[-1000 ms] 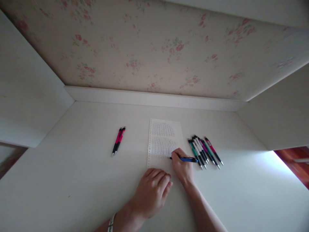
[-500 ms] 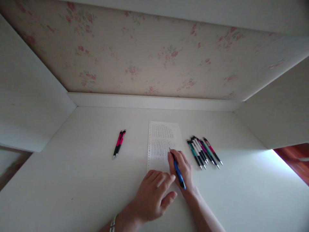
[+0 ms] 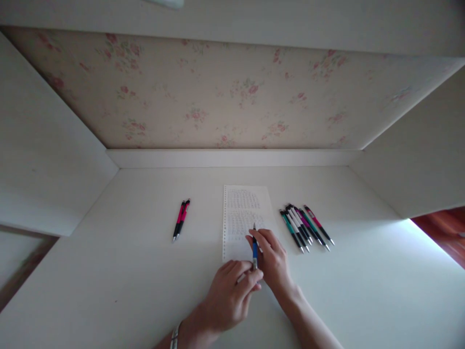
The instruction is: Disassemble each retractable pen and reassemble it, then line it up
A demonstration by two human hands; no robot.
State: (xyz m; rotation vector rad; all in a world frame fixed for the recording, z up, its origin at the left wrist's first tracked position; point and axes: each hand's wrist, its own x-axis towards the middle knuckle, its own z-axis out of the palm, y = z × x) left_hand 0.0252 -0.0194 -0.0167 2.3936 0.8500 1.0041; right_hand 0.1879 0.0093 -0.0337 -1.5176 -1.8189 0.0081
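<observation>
A blue pen (image 3: 255, 253) with a black grip stands between my two hands, its tip pointing away from me over the sheet. My right hand (image 3: 272, 257) pinches it near the tip. The thumb and fingers of my left hand (image 3: 230, 291) close on its back end, which they partly hide. Under the hands lies a white sheet of punched paper (image 3: 247, 196), with rows of handwriting on its upper part. Its lower part is covered by my hands.
Two pink-and-black pens (image 3: 181, 219) lie side by side left of the paper. To its right is a cluster of several pens (image 3: 298, 225) in green, white, purple and pink. A low white ledge (image 3: 232, 158) runs along the back, with side panels at both ends.
The blue pen has swung from slanting across my right hand to pointing nearly straight ahead. My left thumb and fingers have closed on its back end. The camera view has shifted slightly.
</observation>
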